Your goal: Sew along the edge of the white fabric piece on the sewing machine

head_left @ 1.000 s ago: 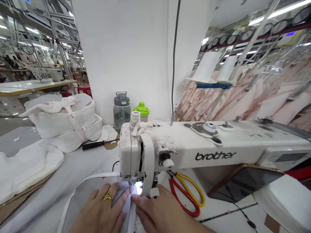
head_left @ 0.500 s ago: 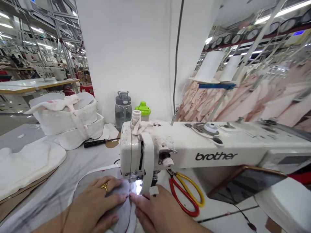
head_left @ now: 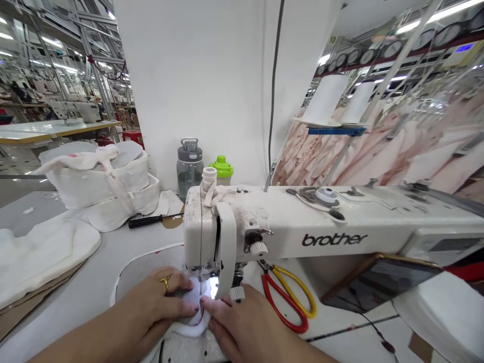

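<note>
Fabric (head_left: 151, 262), grey with white edging, lies flat under the needle of the white sewing machine (head_left: 287, 232). Left hand (head_left: 159, 302) and right hand (head_left: 242, 327) press it down with flat, spread fingers, fingertips nearly meeting. Red-and-yellow scissors (head_left: 287, 297) lie just beside the right hand.

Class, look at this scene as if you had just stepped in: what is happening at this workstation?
A person sits at a white Brother sewing machine. Both hands press a pale fabric piece flat under the lit needle area: the left hand, wearing a gold ring, and the right hand meet fingertip to fingertip just before the presser foot. Red and yellow scissors lie beside the machine's head. A screwdriver, two bottles and stacked white fabric sit further back.
</note>
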Demonstrator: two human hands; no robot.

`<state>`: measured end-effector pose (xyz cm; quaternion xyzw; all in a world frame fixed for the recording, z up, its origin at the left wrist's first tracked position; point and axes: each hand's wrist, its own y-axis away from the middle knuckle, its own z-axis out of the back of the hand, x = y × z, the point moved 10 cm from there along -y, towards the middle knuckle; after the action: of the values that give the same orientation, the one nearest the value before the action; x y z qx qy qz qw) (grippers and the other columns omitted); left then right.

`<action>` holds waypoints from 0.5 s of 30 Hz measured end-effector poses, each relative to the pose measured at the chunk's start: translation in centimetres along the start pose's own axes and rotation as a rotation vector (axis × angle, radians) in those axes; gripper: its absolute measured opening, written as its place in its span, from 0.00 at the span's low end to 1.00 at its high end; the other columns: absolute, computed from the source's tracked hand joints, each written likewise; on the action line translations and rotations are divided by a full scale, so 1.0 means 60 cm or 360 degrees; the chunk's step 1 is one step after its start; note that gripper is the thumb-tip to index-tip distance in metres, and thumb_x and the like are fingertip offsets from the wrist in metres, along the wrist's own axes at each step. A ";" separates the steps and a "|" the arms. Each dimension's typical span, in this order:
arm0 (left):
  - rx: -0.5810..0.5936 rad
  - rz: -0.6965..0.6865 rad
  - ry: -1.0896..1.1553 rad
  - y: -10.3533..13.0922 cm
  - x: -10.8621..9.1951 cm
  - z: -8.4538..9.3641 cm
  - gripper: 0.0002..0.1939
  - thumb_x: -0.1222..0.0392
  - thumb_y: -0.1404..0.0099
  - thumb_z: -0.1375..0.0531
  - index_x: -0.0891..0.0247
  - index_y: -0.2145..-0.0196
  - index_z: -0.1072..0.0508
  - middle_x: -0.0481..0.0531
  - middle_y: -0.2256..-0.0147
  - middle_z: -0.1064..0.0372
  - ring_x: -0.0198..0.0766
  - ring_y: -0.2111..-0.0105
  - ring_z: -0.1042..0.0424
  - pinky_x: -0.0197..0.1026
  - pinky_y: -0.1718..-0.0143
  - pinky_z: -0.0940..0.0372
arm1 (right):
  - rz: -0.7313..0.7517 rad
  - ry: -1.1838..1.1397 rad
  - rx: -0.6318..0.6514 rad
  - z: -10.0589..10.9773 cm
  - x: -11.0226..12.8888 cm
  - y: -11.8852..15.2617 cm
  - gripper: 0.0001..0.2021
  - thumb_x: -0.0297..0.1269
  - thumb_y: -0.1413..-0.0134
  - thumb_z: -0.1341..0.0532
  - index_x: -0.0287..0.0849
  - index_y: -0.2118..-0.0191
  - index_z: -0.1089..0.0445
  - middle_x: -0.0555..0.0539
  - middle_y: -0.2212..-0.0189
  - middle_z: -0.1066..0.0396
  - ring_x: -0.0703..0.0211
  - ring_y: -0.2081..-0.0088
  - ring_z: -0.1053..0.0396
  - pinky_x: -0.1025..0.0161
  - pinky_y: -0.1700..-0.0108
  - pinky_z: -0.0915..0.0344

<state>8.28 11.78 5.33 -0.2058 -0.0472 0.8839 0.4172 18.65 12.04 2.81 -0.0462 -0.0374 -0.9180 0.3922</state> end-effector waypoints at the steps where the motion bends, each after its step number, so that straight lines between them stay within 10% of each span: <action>1: 0.0012 0.0015 0.0011 -0.003 0.002 0.002 0.19 0.65 0.27 0.51 0.47 0.51 0.25 0.52 0.53 0.26 0.43 0.49 0.29 0.48 0.46 0.34 | 0.0008 0.0001 0.0012 0.001 0.001 0.000 0.18 0.43 0.32 0.49 0.50 0.42 0.33 0.43 0.62 0.25 0.45 0.61 0.29 0.53 0.59 0.34; 15: -0.0074 0.0144 -0.0250 -0.001 0.042 -0.021 0.16 0.64 0.28 0.52 0.53 0.54 0.25 0.53 0.56 0.25 0.45 0.54 0.29 0.50 0.51 0.35 | -0.0060 0.0036 0.0079 0.008 -0.004 -0.004 0.21 0.45 0.33 0.48 0.50 0.38 0.34 0.41 0.60 0.25 0.45 0.61 0.30 0.54 0.60 0.34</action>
<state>7.39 13.61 3.36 -0.1473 -0.0909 0.9140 0.3670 18.67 12.43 3.26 -0.0254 -0.0566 -0.9245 0.3762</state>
